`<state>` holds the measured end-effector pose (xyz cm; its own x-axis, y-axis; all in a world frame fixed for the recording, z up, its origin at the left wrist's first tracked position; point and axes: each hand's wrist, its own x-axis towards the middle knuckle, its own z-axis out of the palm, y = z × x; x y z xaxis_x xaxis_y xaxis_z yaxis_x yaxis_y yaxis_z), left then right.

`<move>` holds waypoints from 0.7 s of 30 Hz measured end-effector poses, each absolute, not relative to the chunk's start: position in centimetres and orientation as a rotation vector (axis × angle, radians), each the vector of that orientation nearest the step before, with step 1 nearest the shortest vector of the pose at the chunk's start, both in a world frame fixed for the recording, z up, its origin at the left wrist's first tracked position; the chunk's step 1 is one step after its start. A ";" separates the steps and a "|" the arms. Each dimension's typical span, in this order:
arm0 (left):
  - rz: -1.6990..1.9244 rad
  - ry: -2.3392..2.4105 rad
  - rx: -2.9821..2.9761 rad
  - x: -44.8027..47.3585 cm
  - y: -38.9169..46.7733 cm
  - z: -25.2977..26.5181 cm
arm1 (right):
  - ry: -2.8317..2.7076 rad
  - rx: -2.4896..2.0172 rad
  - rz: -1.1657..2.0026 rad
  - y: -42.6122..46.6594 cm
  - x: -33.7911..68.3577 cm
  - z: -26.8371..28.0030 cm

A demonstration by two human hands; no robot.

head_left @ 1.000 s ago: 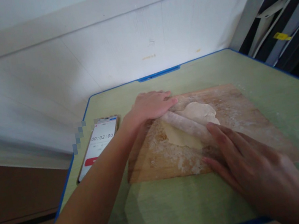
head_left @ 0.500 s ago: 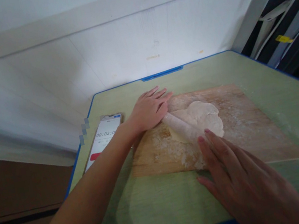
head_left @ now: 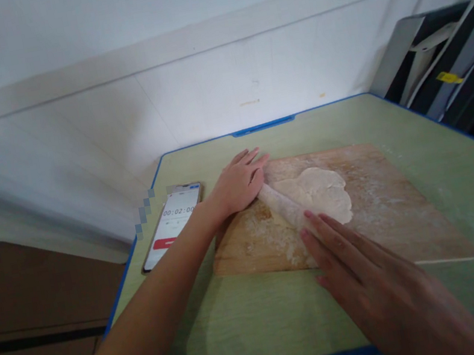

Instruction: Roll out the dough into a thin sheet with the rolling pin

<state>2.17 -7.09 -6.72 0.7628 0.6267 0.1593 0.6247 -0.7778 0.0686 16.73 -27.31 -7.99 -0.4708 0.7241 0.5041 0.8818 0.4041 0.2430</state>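
Note:
A flour-dusted rolling pin (head_left: 282,205) lies slantwise across the left part of a flat, pale sheet of dough (head_left: 322,192). Under both sits a wooden board (head_left: 411,226) streaked with flour. My left hand (head_left: 242,182) rests open on the pin's far end, fingers spread and pointing away from me. At the near end, my right hand (head_left: 362,265) lies over the pin with its fingers stretched out, palm down. This hand hides the pin's near end.
A phone (head_left: 176,212) showing a running timer lies left of the board, partly behind my left forearm. The green table (head_left: 254,327) has a blue edge. A white wall (head_left: 204,97) rises behind it, and dark flat items (head_left: 450,60) stand at the right.
Both hands and the rolling pin have moved a little leftward over the dough, the right hand more than the left. The view has shifted slightly.

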 end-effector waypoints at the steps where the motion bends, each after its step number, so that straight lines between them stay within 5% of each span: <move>1: 0.284 1.066 2.943 2.2 -7.2 -6.6 | -2.353 -1.368 -0.680 -27.3 16.7 -7.9; 21: -0.035 1.275 2.828 10.7 -6.2 -4.4 | -2.349 -1.364 -0.393 -27.4 17.9 -9.7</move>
<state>10.69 -6.21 -4.43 0.6619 0.7487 -0.0367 0.7496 -0.6614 0.0269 17.94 -27.35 -9.71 -0.4474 0.7624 0.4676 0.8730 0.4858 0.0432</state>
